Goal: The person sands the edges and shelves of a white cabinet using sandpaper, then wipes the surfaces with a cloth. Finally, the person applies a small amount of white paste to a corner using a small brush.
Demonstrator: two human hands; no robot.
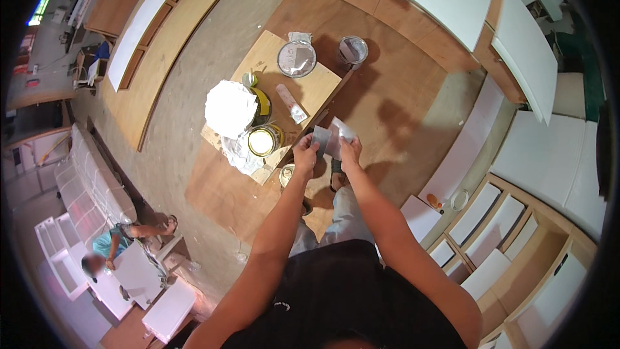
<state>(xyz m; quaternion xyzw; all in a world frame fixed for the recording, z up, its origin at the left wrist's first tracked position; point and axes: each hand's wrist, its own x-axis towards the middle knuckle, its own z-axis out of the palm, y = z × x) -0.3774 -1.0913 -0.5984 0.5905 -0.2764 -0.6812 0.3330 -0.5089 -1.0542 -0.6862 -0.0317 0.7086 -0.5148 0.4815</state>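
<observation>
Both my hands are in front of me, just off the near edge of a low wooden table (268,58). My left hand (305,155) is closed on a flat grey rectangular piece (321,137). A pale, thin, bent sheet (343,130) is pinched in my right hand (351,151). The two pieces are close together; whether they touch, and what they are made of, I cannot tell. Nearest to them on the table lies a flat tool with a whitish, smeared end (292,103). An opened tin with pale contents (263,141) stands left of my left hand.
White cloths (229,108), a yellow-black tin (261,105), a small green cup (250,79) and a round lid-like container (296,58) are on the table. Beyond its right edge stands a bucket (352,50). White panels (452,0) and cabinets surround me. Another person (113,245) sits at lower left.
</observation>
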